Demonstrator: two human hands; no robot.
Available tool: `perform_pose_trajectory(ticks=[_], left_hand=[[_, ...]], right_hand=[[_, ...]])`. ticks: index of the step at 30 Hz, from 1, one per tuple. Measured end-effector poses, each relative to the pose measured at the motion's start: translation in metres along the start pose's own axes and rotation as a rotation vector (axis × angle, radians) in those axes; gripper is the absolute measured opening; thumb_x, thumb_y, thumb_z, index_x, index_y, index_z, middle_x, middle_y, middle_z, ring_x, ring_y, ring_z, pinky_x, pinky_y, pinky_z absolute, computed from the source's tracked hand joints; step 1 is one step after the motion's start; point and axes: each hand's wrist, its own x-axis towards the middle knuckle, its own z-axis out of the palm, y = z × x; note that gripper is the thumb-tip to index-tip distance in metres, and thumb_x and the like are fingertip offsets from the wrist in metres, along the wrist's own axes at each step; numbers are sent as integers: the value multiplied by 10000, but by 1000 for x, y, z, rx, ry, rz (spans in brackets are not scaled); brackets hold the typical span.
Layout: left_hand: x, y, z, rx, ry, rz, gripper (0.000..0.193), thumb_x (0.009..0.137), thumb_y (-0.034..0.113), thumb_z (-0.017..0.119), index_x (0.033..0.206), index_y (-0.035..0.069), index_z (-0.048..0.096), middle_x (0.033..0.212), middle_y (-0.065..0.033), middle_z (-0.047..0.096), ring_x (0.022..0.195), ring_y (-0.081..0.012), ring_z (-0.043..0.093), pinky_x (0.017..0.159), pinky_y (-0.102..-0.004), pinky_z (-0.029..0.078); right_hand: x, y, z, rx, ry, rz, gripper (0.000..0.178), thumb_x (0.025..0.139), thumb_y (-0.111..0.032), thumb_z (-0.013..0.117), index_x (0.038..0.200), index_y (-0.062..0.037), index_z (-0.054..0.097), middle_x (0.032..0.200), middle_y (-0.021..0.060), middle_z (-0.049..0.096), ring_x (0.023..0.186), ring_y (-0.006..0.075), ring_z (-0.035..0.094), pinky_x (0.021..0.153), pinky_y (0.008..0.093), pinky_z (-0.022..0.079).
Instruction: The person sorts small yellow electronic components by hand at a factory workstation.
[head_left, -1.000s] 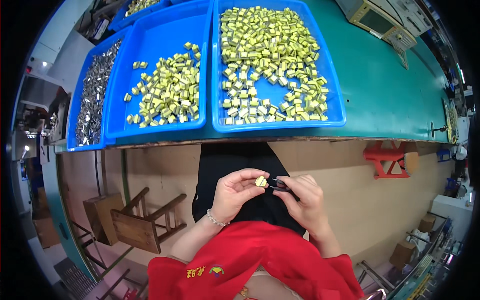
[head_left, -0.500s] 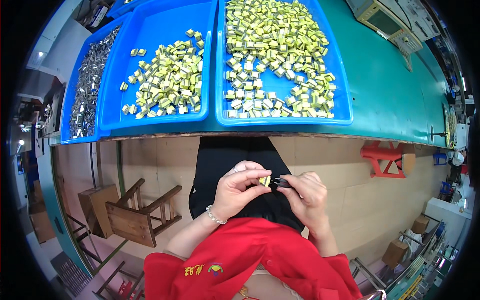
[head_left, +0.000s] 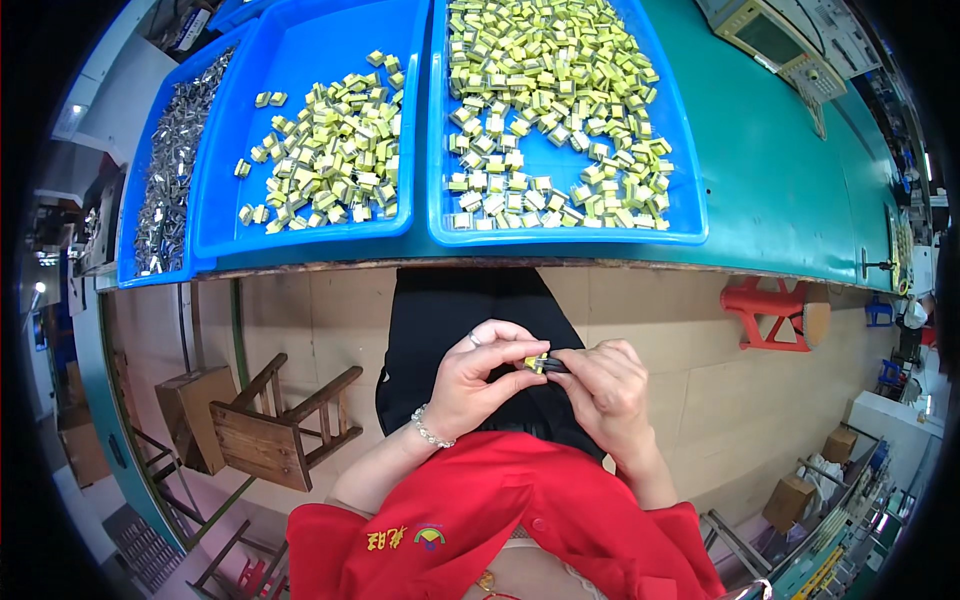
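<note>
Over my lap, my left hand (head_left: 482,375) pinches a small yellow-and-dark transformer (head_left: 535,363) between thumb and fingertips. My right hand (head_left: 610,388) is closed around black tweezers (head_left: 553,366), whose tips meet the right side of the transformer. Fingers hide most of the tweezers and part of the transformer. Beyond the hands, a blue tray (head_left: 570,238) on the bench holds many similar yellow transformers (head_left: 550,60). The blue tray to its left (head_left: 300,243) carries a smaller heap of the same parts (head_left: 340,150).
A narrow blue tray (head_left: 128,262) of silvery metal pieces (head_left: 180,150) stands at the far left of the green bench (head_left: 770,190). An instrument with a screen (head_left: 775,45) sits at the back right. Below are a wooden stool (head_left: 265,440), a cardboard box (head_left: 195,415) and a red stool (head_left: 765,310).
My right hand has shifted slightly left, bringing the tweezers closer against the transformer. The transformer appears turned a little in my left hand.
</note>
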Motion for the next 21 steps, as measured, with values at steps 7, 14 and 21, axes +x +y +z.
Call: perform_pose_trajectory(ticks=[7,14,21], left_hand=[[-1,-7,2,-90,87,-39,337,768,-105,715,1086,2,688,1050,-67,576,857,-88,593,726,-206,495],[1,9,-7,69,58,4,336,748,-98,733,1066,1,696,1042,-75,587,864,-115,599,744,-230,501],[29,92,-90,647,356,378,399,682,-173,696,1050,-25,653,1044,-113,588,934,-208,587,795,-287,510]], right_hand=[[-2,2,-1,-1,5,42,194,689,-25,761,865,-32,680,683,76,648,602,235,603,658,328,436],[2,1,-1,13,-20,16,205,715,-60,756,899,-43,666,715,63,662,651,232,630,668,328,442],[3,8,-6,121,24,75,199,745,-60,742,926,-29,664,741,68,669,680,248,634,669,336,447]])
